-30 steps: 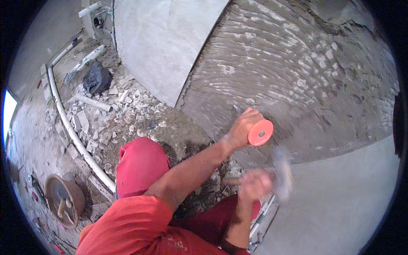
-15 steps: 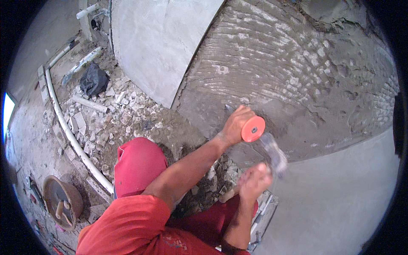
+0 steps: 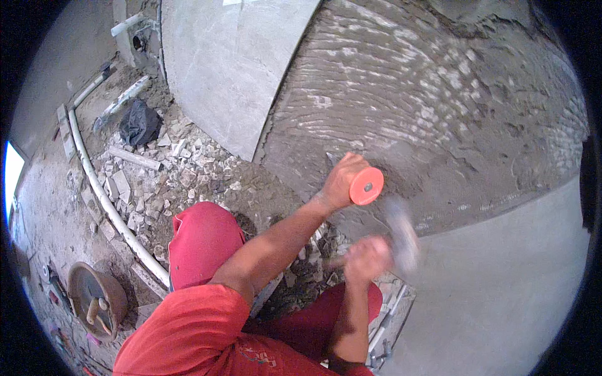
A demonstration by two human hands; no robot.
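My left hand [image 3: 340, 180] grips an orange-capped chisel [image 3: 365, 185], its tip pressed against the rough, ridged mortar wall [image 3: 426, 106]. My right hand [image 3: 367, 258] is closed on the handle of a hammer [image 3: 401, 235], whose blurred head sits just below and right of the chisel's orange cap. I crouch over rubble, my red trousers [image 3: 204, 241] and red shirt low in the picture.
A smooth grey tile [image 3: 232, 62] stands on the wall at upper left, another smooth grey slab [image 3: 501, 294] at lower right. Broken rubble [image 3: 182, 169], a white pipe [image 3: 106, 200], a black bag [image 3: 139, 123] and a round bucket with tools [image 3: 94, 297] lie on the floor at left.
The hammer swung up toward the chisel cap half a second ago and is now lower and blurred. My left hand kept the chisel on the wall.
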